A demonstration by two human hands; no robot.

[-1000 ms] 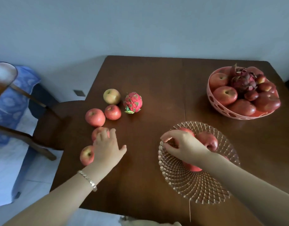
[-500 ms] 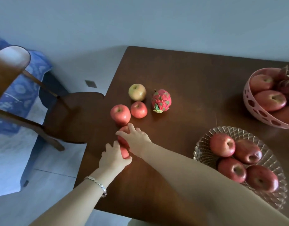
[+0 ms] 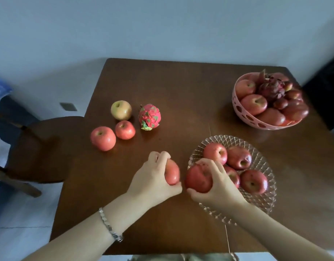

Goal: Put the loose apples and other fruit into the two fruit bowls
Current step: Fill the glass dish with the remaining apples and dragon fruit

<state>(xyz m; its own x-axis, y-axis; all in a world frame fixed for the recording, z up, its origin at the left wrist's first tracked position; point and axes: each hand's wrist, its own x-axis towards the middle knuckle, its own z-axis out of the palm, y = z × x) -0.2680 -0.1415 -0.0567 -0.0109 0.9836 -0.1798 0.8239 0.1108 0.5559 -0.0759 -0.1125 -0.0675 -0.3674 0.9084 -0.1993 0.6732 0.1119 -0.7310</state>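
1. A dark brown wooden table (image 3: 181,87) stands against a pale grey-blue wall (image 3: 162,25); a wooden chair (image 3: 39,147) sits at its left edge over a light tiled floor (image 3: 21,223).
2. The glass bowl (image 3: 264,200), near the table's front right, holds four red apples.
3. The right hand (image 3: 217,187) has its fingers clamped around a red apple (image 3: 199,178) at the glass bowl's left rim.
4. Just left of the glass bowl, the left hand (image 3: 153,181), a bracelet (image 3: 110,226) on its wrist, grips a second apple (image 3: 172,173).
5. Farther left of the glass bowl lie two red apples (image 3: 103,138), a yellowish apple (image 3: 121,110) and a pink dragon fruit (image 3: 149,116).
6. Beyond the glass bowl, a pink bowl (image 3: 241,112) brims with fruit.
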